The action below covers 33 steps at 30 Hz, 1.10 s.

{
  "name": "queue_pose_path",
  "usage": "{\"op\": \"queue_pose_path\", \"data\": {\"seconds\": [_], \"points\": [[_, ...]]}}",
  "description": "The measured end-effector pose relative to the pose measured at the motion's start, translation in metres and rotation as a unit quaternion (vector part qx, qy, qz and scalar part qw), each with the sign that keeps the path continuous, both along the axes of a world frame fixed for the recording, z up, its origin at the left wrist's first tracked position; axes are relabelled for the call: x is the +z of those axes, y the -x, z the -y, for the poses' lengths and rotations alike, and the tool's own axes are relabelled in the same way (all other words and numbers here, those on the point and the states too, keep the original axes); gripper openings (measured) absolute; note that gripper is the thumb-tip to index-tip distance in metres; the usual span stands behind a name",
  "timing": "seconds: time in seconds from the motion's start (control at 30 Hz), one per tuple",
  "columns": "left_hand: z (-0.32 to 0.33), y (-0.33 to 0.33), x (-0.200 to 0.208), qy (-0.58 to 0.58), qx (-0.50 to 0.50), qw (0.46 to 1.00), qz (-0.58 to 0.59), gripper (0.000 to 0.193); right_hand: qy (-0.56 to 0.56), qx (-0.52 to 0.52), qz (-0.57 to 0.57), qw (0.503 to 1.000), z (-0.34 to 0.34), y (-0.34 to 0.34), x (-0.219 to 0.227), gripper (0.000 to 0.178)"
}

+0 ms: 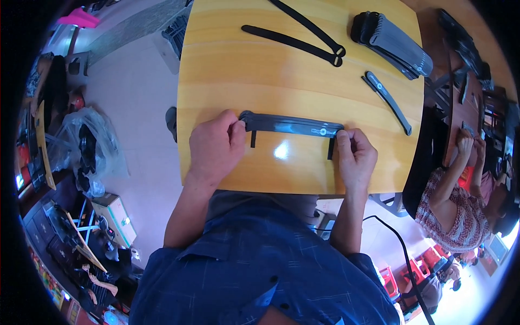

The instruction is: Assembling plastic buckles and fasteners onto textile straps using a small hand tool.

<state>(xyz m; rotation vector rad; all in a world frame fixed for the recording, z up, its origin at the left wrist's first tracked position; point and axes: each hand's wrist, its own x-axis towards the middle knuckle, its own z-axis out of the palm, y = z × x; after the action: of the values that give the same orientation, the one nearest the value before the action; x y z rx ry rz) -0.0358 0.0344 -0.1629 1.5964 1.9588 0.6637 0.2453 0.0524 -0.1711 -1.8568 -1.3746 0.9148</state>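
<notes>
My left hand (215,143) and my right hand (355,154) hold a black folded strap (292,124) stretched level between them, over the near part of the table. Fingers and thumb of the left pinch its rounded end; the right pinches the other end, beside a pale printed mark. Two short black strips (253,139) show below the strap, one near each hand; whether they join it I cannot tell. Farther off lie two loose black straps (292,40) with slotted heads, their heads overlapping. A single folded strap (387,101) rests to the right.
A thick stack of folded grey-black straps (398,46) sits at the far right corner of the yellow wooden table (233,81). At the right, a person in a patterned top (455,216) works at another table. A clear plastic bag (95,143) and a box (114,219) stand at the left.
</notes>
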Motion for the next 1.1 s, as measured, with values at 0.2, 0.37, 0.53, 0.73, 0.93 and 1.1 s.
{"op": "queue_pose_path", "data": {"seconds": [0.2, 0.37, 0.53, 0.73, 0.93, 1.1], "points": [[0.0, -0.001, 0.002, 0.004, 0.004, 1.0, 0.002, 0.017, -0.003, 0.002, 0.023, 1.0, -0.001, 0.003, 0.003, 0.022], [0.001, 0.0, 0.001, -0.01, -0.003, 1.0, 0.004, 0.017, -0.011, 0.002, 0.025, 1.0, 0.0, 0.003, 0.001, 0.023], [0.002, -0.001, 0.0, -0.018, -0.001, 1.0, 0.003, 0.017, -0.013, 0.004, 0.051, 0.999, -0.001, 0.006, 0.006, 0.024], [0.005, 0.0, -0.006, -0.009, 0.002, 1.0, -0.023, 0.016, -0.022, 0.003, 0.063, 0.998, 0.0, 0.004, -0.003, 0.023], [0.004, -0.002, -0.006, -0.026, -0.003, 0.999, -0.039, 0.018, -0.04, 0.008, 0.098, 0.994, 0.0, 0.003, -0.001, 0.023], [0.003, 0.002, -0.011, -0.032, -0.012, 0.998, -0.055, 0.019, -0.066, 0.021, 0.1, 0.993, -0.001, 0.0, -0.01, 0.016]]}}
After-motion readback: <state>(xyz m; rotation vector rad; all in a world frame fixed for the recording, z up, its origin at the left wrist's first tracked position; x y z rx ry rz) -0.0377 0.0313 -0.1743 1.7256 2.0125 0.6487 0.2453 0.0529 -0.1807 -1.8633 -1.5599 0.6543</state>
